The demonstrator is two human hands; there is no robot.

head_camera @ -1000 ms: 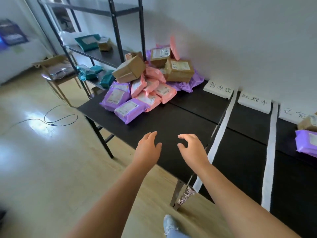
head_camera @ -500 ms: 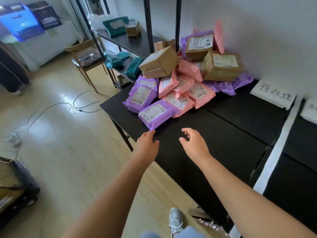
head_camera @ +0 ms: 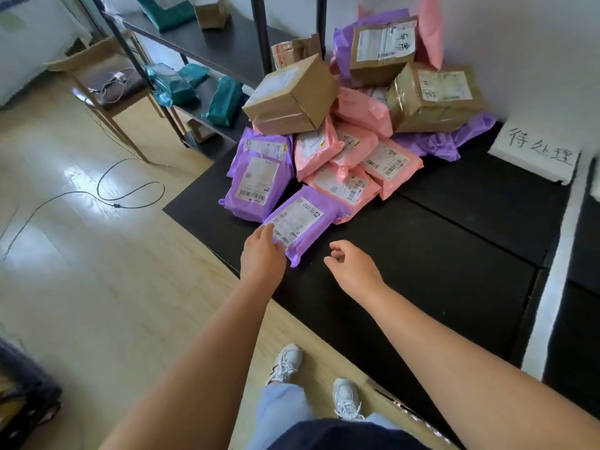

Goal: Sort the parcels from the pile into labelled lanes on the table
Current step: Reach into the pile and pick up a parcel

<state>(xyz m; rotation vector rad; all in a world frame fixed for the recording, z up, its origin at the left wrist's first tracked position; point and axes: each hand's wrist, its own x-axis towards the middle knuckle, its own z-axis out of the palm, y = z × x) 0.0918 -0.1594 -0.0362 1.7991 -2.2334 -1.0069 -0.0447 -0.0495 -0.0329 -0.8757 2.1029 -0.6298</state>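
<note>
1. Right now the left hand lays fairly straight fingers on the near corner of the front purple parcel, at the pile's near edge on the black table; no grip yet.
2. The right hand hovers just beside it, loosely curled and empty.
3. Draw the parcel clear of the pink parcel touching its far end before lifting.
4. Keep its label upward for matching to a lane sign.

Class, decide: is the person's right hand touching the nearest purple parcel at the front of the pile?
Apart. In the head view, a strip of black table shows between the right hand and the purple parcel.
</note>
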